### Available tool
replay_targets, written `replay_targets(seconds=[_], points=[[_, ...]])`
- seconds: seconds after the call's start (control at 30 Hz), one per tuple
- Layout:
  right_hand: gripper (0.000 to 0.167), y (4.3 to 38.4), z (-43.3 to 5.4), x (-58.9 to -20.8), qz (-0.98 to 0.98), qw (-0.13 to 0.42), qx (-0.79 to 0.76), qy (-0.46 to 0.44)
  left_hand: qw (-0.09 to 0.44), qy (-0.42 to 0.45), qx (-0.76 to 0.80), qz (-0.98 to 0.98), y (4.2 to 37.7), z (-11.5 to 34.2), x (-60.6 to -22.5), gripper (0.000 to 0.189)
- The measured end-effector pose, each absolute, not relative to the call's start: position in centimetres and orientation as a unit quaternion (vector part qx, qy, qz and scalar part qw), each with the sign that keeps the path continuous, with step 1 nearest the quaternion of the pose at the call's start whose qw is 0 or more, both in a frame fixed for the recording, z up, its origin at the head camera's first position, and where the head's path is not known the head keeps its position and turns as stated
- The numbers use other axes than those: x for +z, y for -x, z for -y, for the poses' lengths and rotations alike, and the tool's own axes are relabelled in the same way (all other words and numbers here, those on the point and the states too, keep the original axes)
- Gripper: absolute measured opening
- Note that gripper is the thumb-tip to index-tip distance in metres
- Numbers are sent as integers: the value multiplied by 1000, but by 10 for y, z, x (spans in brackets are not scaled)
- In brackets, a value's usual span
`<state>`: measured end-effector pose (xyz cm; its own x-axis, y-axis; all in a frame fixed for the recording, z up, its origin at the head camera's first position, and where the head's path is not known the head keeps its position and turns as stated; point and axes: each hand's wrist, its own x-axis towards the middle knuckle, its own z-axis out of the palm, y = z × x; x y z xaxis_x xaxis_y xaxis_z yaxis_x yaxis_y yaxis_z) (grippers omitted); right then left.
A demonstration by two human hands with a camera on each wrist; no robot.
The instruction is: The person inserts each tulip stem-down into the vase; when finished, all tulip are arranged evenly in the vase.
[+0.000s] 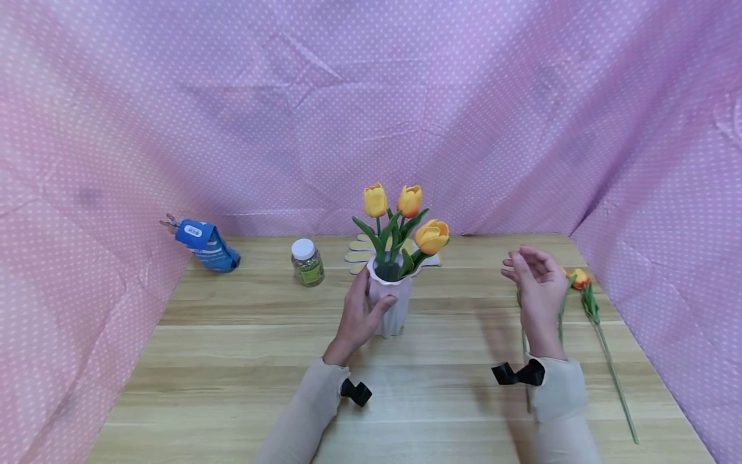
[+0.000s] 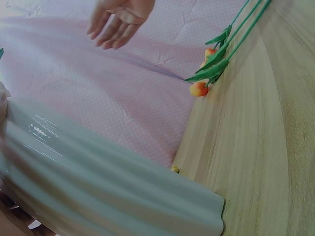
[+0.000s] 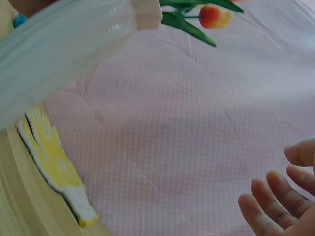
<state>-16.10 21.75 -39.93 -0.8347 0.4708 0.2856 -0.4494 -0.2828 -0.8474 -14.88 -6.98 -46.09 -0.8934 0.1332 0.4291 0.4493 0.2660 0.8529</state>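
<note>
We see one pale, fluted vase [image 1: 397, 312] standing upright near the middle of a wood-grain desk [image 1: 232, 374], its long axis vertical and its mouth facing up. Three yellow-orange tulips [image 1: 431, 237] stand in it: two point almost straight up, and the third leans to the right over the rim. The left hand [image 1: 355, 316] is curved around the vase's left side, its thumb across the front, gripping it. The right hand [image 1: 540, 276] is raised well apart from the vase, fingers loosely bent and spread, with nothing in its grasp. On the desk's right side we count three more tulip stems [image 1: 616, 370] lying lengthwise, blooms toward the far edge and cut ends toward us; the right hand and forearm partly cover them. Behind the vase, which blocks part of it, lies a white-and-yellow glove [image 3: 56, 162]. To the left are one white-capped jar [image 1: 307, 263] and, farther left, one blue packet [image 1: 207, 243]. Pink dotted cloth [image 1: 371, 96] hangs behind and on both sides.
</note>
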Motion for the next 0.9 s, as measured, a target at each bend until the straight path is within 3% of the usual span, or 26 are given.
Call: replay_targets(seconds=[0.47, 0.9], points=[[10, 157, -264, -422, 536, 301, 783, 88, 142, 183, -570, 788, 149, 70, -461, 87], [16, 148, -292, -456, 621, 245, 721, 187, 124, 176, -578, 787, 147, 70, -458, 83]])
